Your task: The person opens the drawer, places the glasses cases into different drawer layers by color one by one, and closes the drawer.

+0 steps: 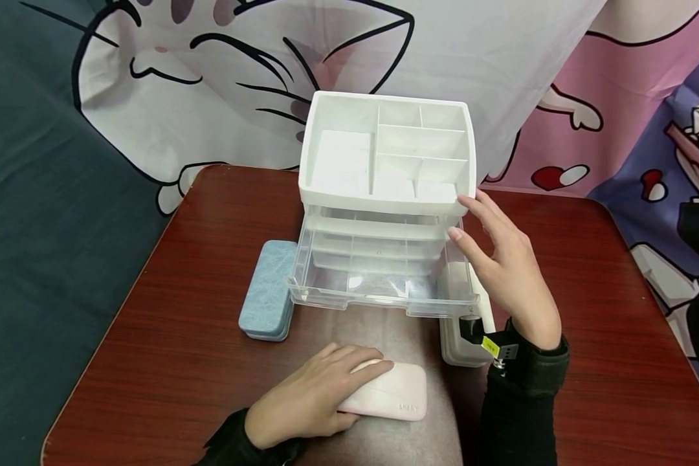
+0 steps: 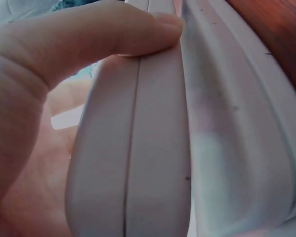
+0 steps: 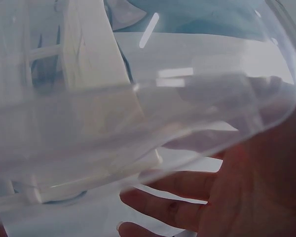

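Observation:
My left hand point(image 1: 320, 391) grips a pale pinkish-white case point(image 1: 399, 391), lettered near one corner. In the left wrist view the thumb point(image 2: 153, 34) presses on the side of the case point(image 2: 158, 128), across its seam, with the fingers on its far side. A white desktop organizer point(image 1: 387, 204) stands ahead, its divided top tray holding nothing. Below that tray, a clear drawer point(image 1: 378, 301) is pulled out toward me. My right hand point(image 1: 509, 265) is at the organizer's right front corner, index fingertip close to the rim; in the right wrist view its fingers point(image 3: 172, 182) are spread beside the clear plastic.
A light blue case point(image 1: 268, 291) lies on the table left of the drawer. Partly under the drawer's right side is an off-white case point(image 1: 463, 346). The reddish-brown table point(image 1: 169, 349) ends at a printed cloth point(image 1: 518, 58) behind the organizer.

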Available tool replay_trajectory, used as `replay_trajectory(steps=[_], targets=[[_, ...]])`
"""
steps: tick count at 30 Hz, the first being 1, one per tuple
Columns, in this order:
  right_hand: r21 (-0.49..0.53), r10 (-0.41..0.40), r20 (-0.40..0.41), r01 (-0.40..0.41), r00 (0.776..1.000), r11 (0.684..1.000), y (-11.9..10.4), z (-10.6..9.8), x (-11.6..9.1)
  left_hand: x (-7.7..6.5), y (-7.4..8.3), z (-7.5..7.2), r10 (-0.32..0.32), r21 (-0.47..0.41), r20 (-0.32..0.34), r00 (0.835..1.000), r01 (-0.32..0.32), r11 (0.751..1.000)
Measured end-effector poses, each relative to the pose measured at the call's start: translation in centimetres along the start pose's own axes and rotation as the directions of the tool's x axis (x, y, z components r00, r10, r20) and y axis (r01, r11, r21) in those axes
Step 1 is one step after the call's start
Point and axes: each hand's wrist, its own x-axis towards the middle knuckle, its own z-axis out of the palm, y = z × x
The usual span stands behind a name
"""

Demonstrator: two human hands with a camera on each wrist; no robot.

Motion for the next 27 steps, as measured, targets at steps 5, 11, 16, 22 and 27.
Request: replay_trajectory(steps=[5, 11, 16, 22, 27], targets=[[-0.003, 0.001, 0.0, -0.001, 1.0, 1.0, 0.0, 0.0, 0.0, 0.1, 0.4, -1.4, 0.024, 0.012, -0.003, 1.0, -0.024, 1.0], [0.001, -0.004, 0.001, 0.004, 1.0, 1.0, 0.1, 0.0, -0.1, 0.0, 0.9, -3.4, 0.068, 0.028, -0.021, 0.997, -0.067, 0.997], [0.007, 0.001, 0.012, -0.001, 1.0, 1.0, 0.1, 0.0, -0.1, 0.1, 1.4, -5.1, 0.098, 0.037, -0.013, 0.995, -0.097, 0.995], [0.006, 0.005, 0.013, -0.005, 1.0, 1.0, 0.1, -0.1, -0.1, 0.4, 1.9, -7.1, 0.145, 0.058, -0.006, 0.989, -0.144, 0.988], [0.007, 0.009, 0.014, -0.009, 1.0, 1.0, 0.1, -0.1, -0.1, 0.8, 2.2, -8.7, 0.191, 0.127, -0.032, 0.981, -0.185, 0.974]])
